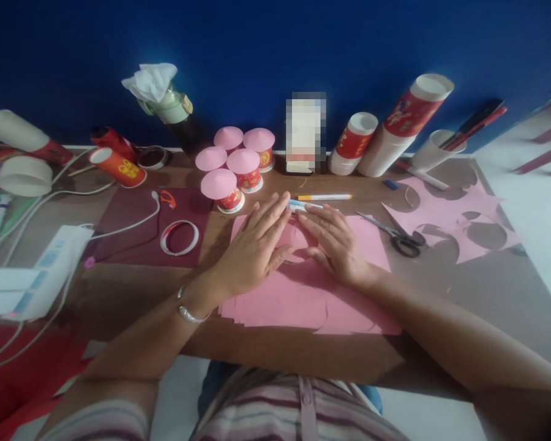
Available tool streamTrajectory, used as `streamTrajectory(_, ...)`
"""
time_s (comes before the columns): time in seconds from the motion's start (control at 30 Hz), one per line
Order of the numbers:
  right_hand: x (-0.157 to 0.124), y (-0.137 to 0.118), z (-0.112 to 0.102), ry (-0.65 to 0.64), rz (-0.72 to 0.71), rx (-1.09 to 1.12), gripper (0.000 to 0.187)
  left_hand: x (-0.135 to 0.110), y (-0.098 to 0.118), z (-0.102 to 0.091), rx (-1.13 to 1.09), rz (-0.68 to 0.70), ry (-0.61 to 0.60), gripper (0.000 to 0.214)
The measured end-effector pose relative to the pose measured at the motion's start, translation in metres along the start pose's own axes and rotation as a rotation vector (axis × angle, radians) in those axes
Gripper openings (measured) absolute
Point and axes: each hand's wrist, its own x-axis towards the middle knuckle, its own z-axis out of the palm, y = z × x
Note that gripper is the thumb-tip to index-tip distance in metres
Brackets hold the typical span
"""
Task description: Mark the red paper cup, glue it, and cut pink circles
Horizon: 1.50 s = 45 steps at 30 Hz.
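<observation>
My left hand [259, 239] and my right hand [337, 242] lie over a round pink paper piece [296, 236], one at each side. The fingers of both are stretched out and fairly flat, and their tips come close together at the far side of the piece. Under it lies a stack of pink paper sheets [275, 300]. Much of the round piece is hidden by my fingers. Just beyond my fingertips are a light-blue marker [298, 203], partly covered, and a white marker with a yellow end [324, 197]. Black-handled scissors [404, 240] rest to the right.
Small red cups with pink cone tops [218, 184] stand behind my left hand. A phone [305, 135] leans on the blue wall, beside stacked paper cups [353, 144]. Cut-out pink scraps [445, 208] lie right. A tape roll [179, 237] and power strip [50, 269] are left.
</observation>
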Motion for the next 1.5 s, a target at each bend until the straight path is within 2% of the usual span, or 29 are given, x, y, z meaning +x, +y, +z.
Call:
streamTrajectory(0.1,0.000,0.006,0.000,0.020,0.148,0.080,0.051,0.000,-0.016,-0.002,-0.252,-0.067,0.008,0.070)
streamTrajectory(0.17,-0.001,0.013,0.001,0.030,0.254,0.115,0.047,-0.001,-0.029,0.001,-0.501,-0.169,-0.013,0.077)
streamTrajectory(0.23,-0.001,0.018,0.002,0.038,0.322,0.149,0.045,-0.002,-0.041,0.006,-0.775,-0.218,-0.069,0.091)
streamTrajectory(0.3,-0.001,0.020,0.000,0.053,0.337,0.176,0.045,-0.003,-0.047,0.012,-0.891,-0.197,-0.144,0.109)
streamTrajectory(0.37,0.002,0.017,-0.004,0.058,0.307,0.201,0.049,-0.001,-0.046,0.018,-0.850,-0.162,-0.174,0.122)
streamTrajectory(0.43,0.006,0.011,-0.007,0.031,0.255,0.232,0.059,0.002,-0.039,0.022,-0.748,-0.151,-0.161,0.124)
streamTrajectory(0.63,0.014,-0.006,-0.003,-0.096,0.168,0.243,0.081,0.010,-0.014,0.028,-0.633,-0.197,-0.082,0.076)
streamTrajectory(0.77,0.013,-0.007,0.002,-0.112,0.210,0.201,0.090,0.012,-0.008,0.027,-0.633,-0.184,-0.043,0.071)
streamTrajectory(1.0,0.013,-0.008,0.001,-0.119,0.220,0.213,0.092,0.015,-0.005,0.030,-0.621,-0.138,-0.022,0.063)
streamTrajectory(1.1,0.012,-0.008,0.002,-0.122,0.215,0.198,0.093,0.012,-0.011,0.028,-0.603,-0.170,-0.070,0.073)
streamTrajectory(1.2,0.011,-0.009,0.003,-0.118,0.212,0.206,0.094,0.007,-0.026,0.023,-0.649,-0.214,-0.176,0.102)
streamTrajectory(1.27,0.010,-0.009,0.003,-0.094,0.207,0.231,0.094,0.005,-0.036,0.021,-0.762,-0.220,-0.235,0.111)
streamTrajectory(1.3,0.010,-0.009,0.002,-0.078,0.204,0.238,0.093,0.004,-0.039,0.021,-0.882,-0.193,-0.232,0.106)
streamTrajectory(1.37,0.009,-0.010,0.001,-0.058,0.200,0.239,0.091,0.004,-0.039,0.022,-1.118,-0.204,-0.156,0.078)
streamTrajectory(1.4,0.010,-0.010,0.001,-0.058,0.199,0.234,0.090,0.005,-0.036,0.024,-1.193,-0.244,-0.068,0.066)
streamTrajectory(1.5,0.011,-0.012,0.000,-0.076,0.200,0.232,0.090,0.008,-0.020,0.029,-1.218,-0.392,0.120,0.049)
